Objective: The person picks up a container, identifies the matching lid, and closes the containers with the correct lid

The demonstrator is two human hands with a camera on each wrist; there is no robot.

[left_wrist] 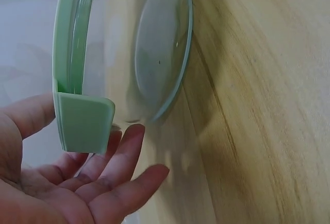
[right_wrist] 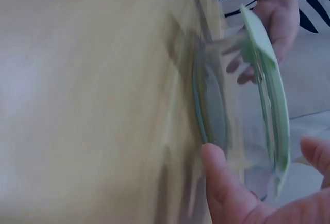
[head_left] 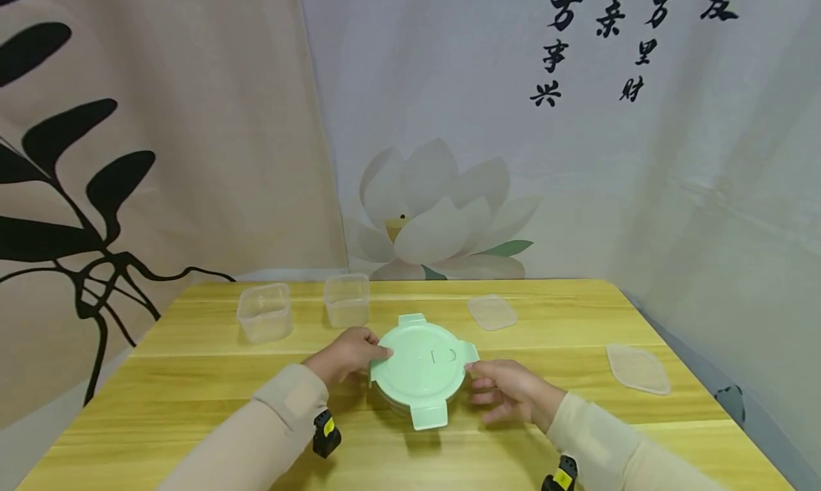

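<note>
A round glass food container (right_wrist: 237, 110) with a mint-green clip lid (head_left: 420, 363) is between both hands near the middle of the table. My left hand (head_left: 349, 355) holds it at the left side, thumb on the lid's rim. In the left wrist view, that hand's fingers (left_wrist: 131, 141) curl in below a green side flap (left_wrist: 85, 123), close to the glass. My right hand (head_left: 509, 391) is at the right flap (head_left: 468, 352), its upper fingertips right at the edge and the other fingers loosely spread. Another flap (head_left: 428, 415) sticks out at the front.
Two clear plastic tubs, a left one (head_left: 264, 313) and a right one (head_left: 347, 301), stand at the back left of the wooden table (head_left: 212, 377). Two flat translucent lids lie to the right, one farther back (head_left: 492, 312), one nearer the edge (head_left: 638, 368). A printed curtain (head_left: 449, 85) hangs behind.
</note>
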